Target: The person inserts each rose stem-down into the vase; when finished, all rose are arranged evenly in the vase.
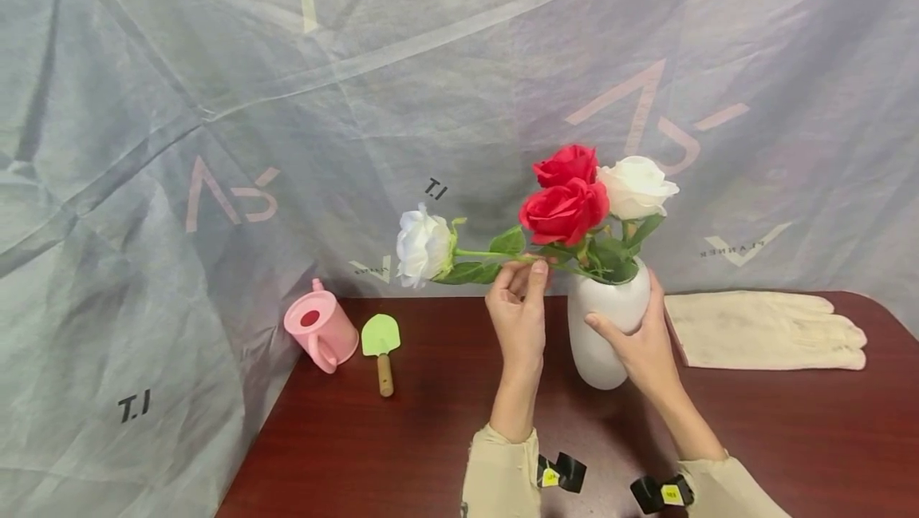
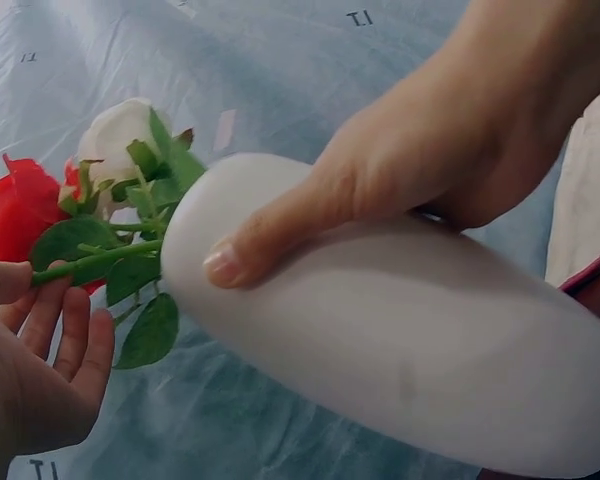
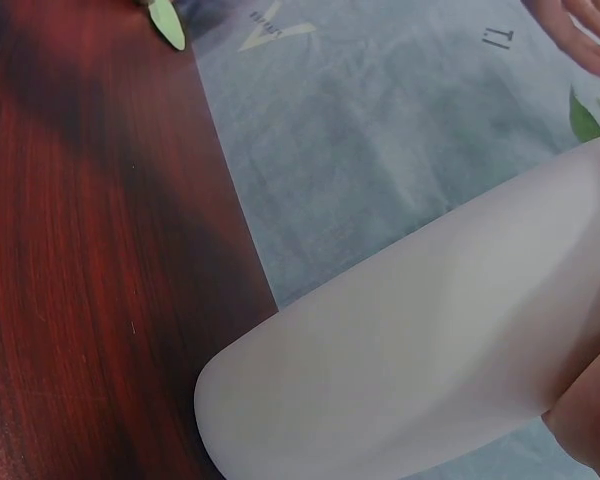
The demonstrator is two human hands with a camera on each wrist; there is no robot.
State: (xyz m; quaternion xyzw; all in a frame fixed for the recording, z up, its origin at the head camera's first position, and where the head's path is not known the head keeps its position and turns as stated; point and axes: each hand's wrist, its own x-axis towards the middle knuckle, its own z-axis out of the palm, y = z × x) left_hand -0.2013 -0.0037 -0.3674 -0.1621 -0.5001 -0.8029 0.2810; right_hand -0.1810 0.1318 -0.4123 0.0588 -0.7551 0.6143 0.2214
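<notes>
My left hand (image 1: pixel 520 306) pinches the green stem of a pale, many-petalled white flower (image 1: pixel 424 247), whose head points left. In the left wrist view this stem (image 2: pixel 100 262) runs to the mouth of a white vase (image 2: pixel 380 330); where its end lies is hidden. Two red roses (image 1: pixel 567 207) and a white rose (image 1: pixel 635 187) stand in the vase with green leaves. With its thumb across the front, my right hand (image 1: pixel 642 342) grips the vase by its right side. The right wrist view shows the vase's smooth body (image 3: pixel 400 340), tilted over the table.
On the dark red wooden table (image 1: pixel 431 438), a pink watering can (image 1: pixel 333 326) and a small green trowel (image 1: pixel 382 350) with a wooden handle lie at the left. Cream gloves (image 1: pixel 761 330) rest right of the vase. A grey printed sheet (image 1: pixel 359 103) hangs behind.
</notes>
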